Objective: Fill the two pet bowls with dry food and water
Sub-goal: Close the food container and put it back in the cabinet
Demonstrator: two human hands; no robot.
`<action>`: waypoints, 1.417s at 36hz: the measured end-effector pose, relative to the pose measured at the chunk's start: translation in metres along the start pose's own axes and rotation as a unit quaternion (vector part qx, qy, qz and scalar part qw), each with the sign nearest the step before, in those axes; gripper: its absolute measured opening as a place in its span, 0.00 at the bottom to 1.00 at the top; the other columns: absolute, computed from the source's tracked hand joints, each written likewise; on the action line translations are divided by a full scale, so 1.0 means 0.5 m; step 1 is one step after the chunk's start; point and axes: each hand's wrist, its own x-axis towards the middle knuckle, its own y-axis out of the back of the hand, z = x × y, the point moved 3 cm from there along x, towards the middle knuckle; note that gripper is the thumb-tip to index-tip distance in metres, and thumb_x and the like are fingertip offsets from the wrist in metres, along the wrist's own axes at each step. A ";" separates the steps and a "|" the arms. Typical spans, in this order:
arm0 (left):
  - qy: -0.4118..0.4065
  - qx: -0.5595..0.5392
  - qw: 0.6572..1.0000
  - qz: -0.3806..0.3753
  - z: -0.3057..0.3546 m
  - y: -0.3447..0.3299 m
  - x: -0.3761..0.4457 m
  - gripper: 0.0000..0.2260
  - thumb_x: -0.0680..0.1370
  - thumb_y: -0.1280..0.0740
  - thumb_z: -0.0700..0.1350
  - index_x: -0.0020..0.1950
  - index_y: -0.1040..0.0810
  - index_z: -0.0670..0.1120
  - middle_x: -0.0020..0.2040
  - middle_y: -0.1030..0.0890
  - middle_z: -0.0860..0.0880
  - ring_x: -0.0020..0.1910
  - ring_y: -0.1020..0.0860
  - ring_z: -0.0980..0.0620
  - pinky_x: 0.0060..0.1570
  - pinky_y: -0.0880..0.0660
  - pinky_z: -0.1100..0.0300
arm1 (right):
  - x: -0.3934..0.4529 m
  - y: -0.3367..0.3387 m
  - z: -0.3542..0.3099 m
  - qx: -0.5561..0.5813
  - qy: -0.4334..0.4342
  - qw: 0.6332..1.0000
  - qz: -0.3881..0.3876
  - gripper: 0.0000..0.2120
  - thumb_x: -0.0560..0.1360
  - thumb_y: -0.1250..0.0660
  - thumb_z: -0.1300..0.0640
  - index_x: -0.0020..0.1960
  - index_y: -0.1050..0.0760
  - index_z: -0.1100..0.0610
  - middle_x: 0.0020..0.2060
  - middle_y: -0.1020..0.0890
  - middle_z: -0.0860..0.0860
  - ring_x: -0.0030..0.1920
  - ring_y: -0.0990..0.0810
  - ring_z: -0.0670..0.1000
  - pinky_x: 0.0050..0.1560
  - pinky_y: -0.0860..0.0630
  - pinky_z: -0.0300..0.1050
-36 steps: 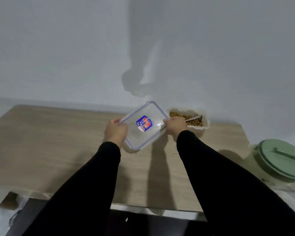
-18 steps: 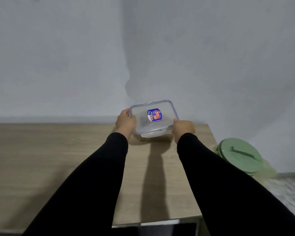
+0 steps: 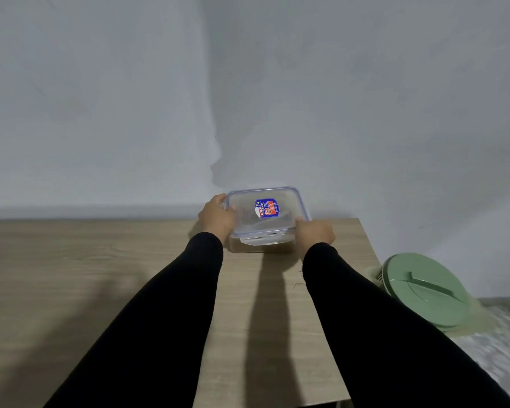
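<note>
Lid (image 3: 265, 210) now hides kibble.

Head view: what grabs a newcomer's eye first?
The clear lid with its blue and red sticker, sitting on the food container at the far edge of the wooden table, gripped by the left hand and right hand. Then the green-lidded tub off the table's right edge.

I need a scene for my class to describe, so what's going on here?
A person in black sleeves has a clear lid on a plastic container at the back of a wooden table. The left hand and right hand grip its opposite sides. A green-lidded jar sits off the table's right edge. No pet bowls are visible.
</note>
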 end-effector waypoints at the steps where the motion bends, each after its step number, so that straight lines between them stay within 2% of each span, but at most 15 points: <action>1: 0.003 -0.001 1.000 -0.002 -0.004 -0.003 0.005 0.19 0.80 0.38 0.45 0.72 0.30 0.48 0.69 0.26 0.47 0.68 0.28 0.46 0.65 0.33 0.58 | 0.004 -0.002 0.001 0.006 -0.004 1.000 0.000 0.20 0.80 0.40 0.53 0.64 0.28 0.66 0.61 0.23 0.60 0.62 0.23 0.58 0.40 0.32 0.34; 4: 0.018 -0.008 1.000 -0.006 -0.016 -0.008 0.015 0.19 0.79 0.36 0.48 0.70 0.29 0.50 0.69 0.26 0.48 0.67 0.27 0.47 0.64 0.32 0.58 | 0.007 -0.006 0.006 0.024 -0.016 1.000 0.006 0.20 0.79 0.37 0.53 0.64 0.29 0.67 0.61 0.23 0.61 0.62 0.23 0.59 0.49 0.29 0.40; 9: 0.046 0.003 0.999 -0.011 -0.034 -0.017 0.026 0.22 0.78 0.36 0.51 0.72 0.31 0.50 0.70 0.27 0.49 0.68 0.28 0.47 0.68 0.34 0.55 | 0.011 -0.021 0.017 0.054 -0.027 0.998 0.024 0.21 0.77 0.34 0.54 0.65 0.30 0.67 0.61 0.24 0.62 0.60 0.23 0.60 0.45 0.31 0.40; 13: 0.059 0.013 0.998 -0.002 -0.042 -0.022 0.026 0.20 0.79 0.38 0.52 0.70 0.29 0.49 0.68 0.25 0.49 0.68 0.28 0.46 0.67 0.33 0.53 | 0.011 -0.034 0.013 0.054 0.018 0.998 0.036 0.28 0.76 0.34 0.60 0.73 0.40 0.60 0.66 0.35 0.62 0.62 0.26 0.62 0.58 0.28 0.47; 16: 0.043 0.045 0.998 0.018 -0.036 -0.023 0.018 0.17 0.79 0.40 0.52 0.66 0.24 0.49 0.66 0.23 0.46 0.65 0.26 0.42 0.61 0.30 0.54 | 0.017 -0.045 0.004 -0.003 0.075 0.997 0.015 0.22 0.76 0.39 0.63 0.70 0.33 0.62 0.66 0.28 0.60 0.63 0.26 0.60 0.64 0.30 0.47; 18: 0.030 0.076 0.996 0.030 -0.036 -0.024 0.010 0.15 0.79 0.41 0.53 0.59 0.20 0.49 0.60 0.20 0.45 0.59 0.24 0.41 0.55 0.28 0.54 | 0.017 -0.048 0.001 -0.037 0.084 0.996 0.008 0.15 0.76 0.41 0.64 0.62 0.27 0.64 0.60 0.23 0.61 0.60 0.24 0.60 0.59 0.28 0.46; 20: 0.022 0.093 0.995 0.041 -0.038 -0.024 0.001 0.14 0.79 0.42 0.54 0.54 0.20 0.50 0.55 0.19 0.46 0.58 0.24 0.41 0.53 0.28 0.53 | 0.017 -0.049 -0.005 -0.056 0.085 0.995 0.008 0.13 0.77 0.42 0.64 0.60 0.27 0.64 0.58 0.22 0.60 0.59 0.24 0.60 0.57 0.27 0.45; 26: 0.009 0.070 0.996 0.060 -0.042 -0.019 -0.011 0.15 0.79 0.39 0.54 0.61 0.21 0.49 0.58 0.18 0.50 0.62 0.24 0.45 0.56 0.29 0.55 | 0.032 -0.048 -0.004 -0.065 0.064 0.996 0.012 0.07 0.79 0.42 0.63 0.53 0.27 0.60 0.58 0.21 0.60 0.59 0.23 0.59 0.47 0.31 0.41; 29: 0.018 0.054 0.997 0.054 -0.037 -0.023 -0.010 0.16 0.80 0.39 0.53 0.64 0.22 0.48 0.60 0.18 0.49 0.63 0.25 0.46 0.58 0.30 0.55 | 0.034 -0.052 -0.003 -0.039 0.043 0.998 0.008 0.14 0.79 0.43 0.62 0.63 0.27 0.64 0.61 0.23 0.60 0.61 0.24 0.60 0.58 0.28 0.44; 31: 0.029 0.039 0.998 0.051 -0.035 -0.028 -0.013 0.16 0.81 0.40 0.51 0.65 0.23 0.46 0.60 0.19 0.47 0.63 0.25 0.45 0.58 0.30 0.56 | 0.037 -0.056 0.002 -0.030 0.019 0.999 -0.004 0.16 0.80 0.43 0.61 0.64 0.29 0.66 0.62 0.24 0.61 0.62 0.25 0.61 0.63 0.28 0.48; 40: 0.043 0.048 0.997 0.034 -0.027 -0.025 -0.012 0.16 0.81 0.40 0.50 0.65 0.24 0.45 0.62 0.20 0.46 0.64 0.26 0.44 0.60 0.31 0.56 | 0.029 -0.055 0.009 0.015 0.012 1.000 -0.011 0.16 0.80 0.42 0.58 0.63 0.28 0.66 0.59 0.23 0.62 0.59 0.23 0.61 0.64 0.27 0.54; 44: 0.057 0.058 0.997 0.016 -0.036 -0.017 -0.016 0.15 0.81 0.39 0.50 0.64 0.24 0.45 0.62 0.21 0.44 0.63 0.26 0.43 0.59 0.31 0.55 | 0.016 -0.043 0.016 0.022 0.039 0.999 -0.031 0.22 0.80 0.43 0.60 0.74 0.37 0.59 0.68 0.28 0.59 0.67 0.29 0.60 0.68 0.33 0.48; 47: 0.044 0.079 0.996 -0.010 -0.055 -0.017 -0.015 0.16 0.80 0.40 0.51 0.66 0.27 0.48 0.63 0.22 0.44 0.60 0.24 0.41 0.61 0.28 0.52 | 0.013 -0.035 0.020 -0.007 0.065 0.997 -0.049 0.25 0.78 0.42 0.61 0.75 0.38 0.55 0.70 0.29 0.56 0.68 0.29 0.58 0.69 0.33 0.47; 50: 0.000 0.161 0.986 -0.042 -0.058 -0.018 -0.003 0.20 0.80 0.42 0.50 0.73 0.35 0.51 0.66 0.30 0.41 0.64 0.28 0.38 0.64 0.29 0.47 | 0.006 -0.032 0.018 -0.073 0.104 0.990 -0.054 0.23 0.75 0.34 0.52 0.69 0.30 0.58 0.63 0.24 0.56 0.66 0.27 0.57 0.62 0.30 0.44; 51: -0.020 0.204 0.977 -0.050 -0.053 -0.019 0.002 0.22 0.80 0.42 0.50 0.75 0.39 0.53 0.69 0.34 0.41 0.67 0.31 0.39 0.65 0.31 0.46 | 0.003 -0.033 0.017 -0.094 0.126 0.986 -0.058 0.28 0.72 0.31 0.46 0.67 0.29 0.59 0.63 0.24 0.58 0.67 0.28 0.58 0.62 0.31 0.45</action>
